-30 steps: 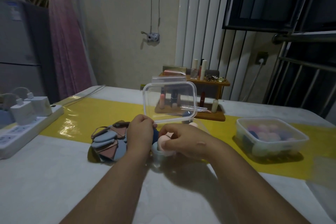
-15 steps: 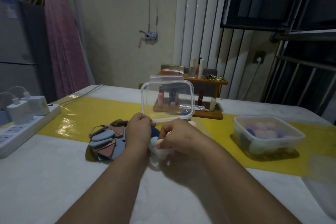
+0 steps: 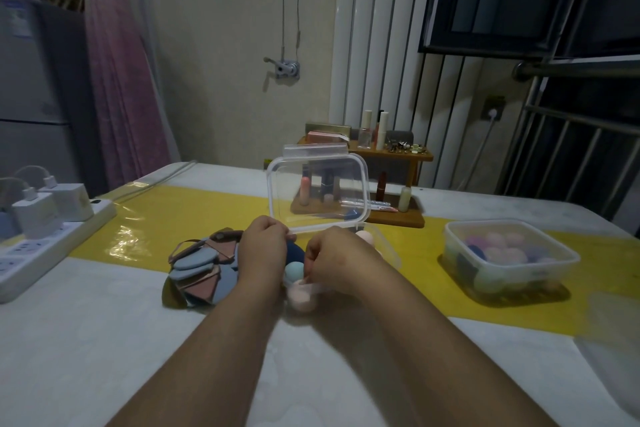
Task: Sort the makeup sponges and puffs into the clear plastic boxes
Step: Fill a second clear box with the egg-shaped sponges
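A small clear box (image 3: pixel 390 255) sits mid-table, with its clear lid (image 3: pixel 317 191) standing upright. My left hand (image 3: pixel 265 250) pinches the lid's near edge. My right hand (image 3: pixel 337 260) is over the box's front, its curled fingers on a pink sponge (image 3: pixel 300 295) low in the near corner. A teal sponge (image 3: pixel 294 270), a dark blue one (image 3: pixel 295 250) and another pink one (image 3: pixel 365 237) also lie in the box. A pile of flat blue and brown puffs (image 3: pixel 204 267) lies just left of my left hand. A second clear box (image 3: pixel 512 255), lidded and full of sponges, stands at the right.
A white power strip (image 3: pixel 52 246) with chargers plugged in lies along the left edge. A wooden rack of cosmetics (image 3: pixel 391 217) stands behind the open box. A yellow runner (image 3: pixel 173 215) crosses the white table.
My right hand has lowered the pink sponge from above the box down into its near corner. My left hand keeps the lid upright.
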